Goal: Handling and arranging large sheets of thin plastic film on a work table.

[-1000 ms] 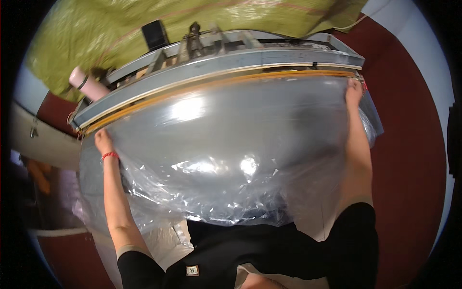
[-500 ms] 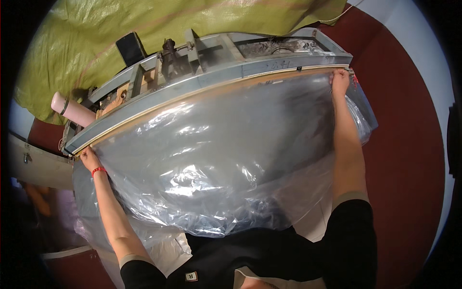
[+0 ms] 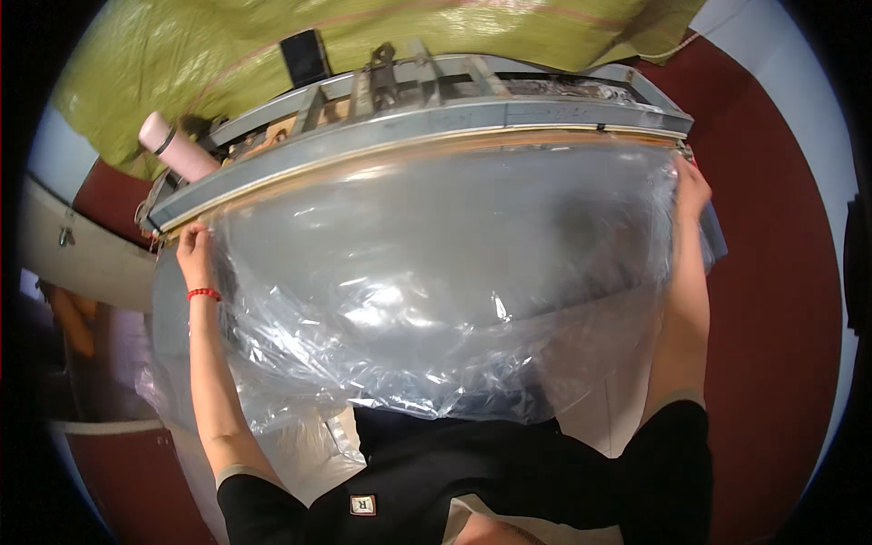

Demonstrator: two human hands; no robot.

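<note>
Grey machine (image 3: 427, 123); plastic sheet (image 3: 436, 272) now tauter

- A big clear plastic bag (image 3: 427, 282) — packaging film, glossy and wrinkled — lies stretched in front of me, its top edge along the long grey metal machine bar (image 3: 436, 127).
- A small dark rectangular screen-like device (image 3: 305, 56) stands upright behind the bar; it shows nothing.
- A small square label (image 3: 362, 504), white-edged, sits on my black shirt.
</note>
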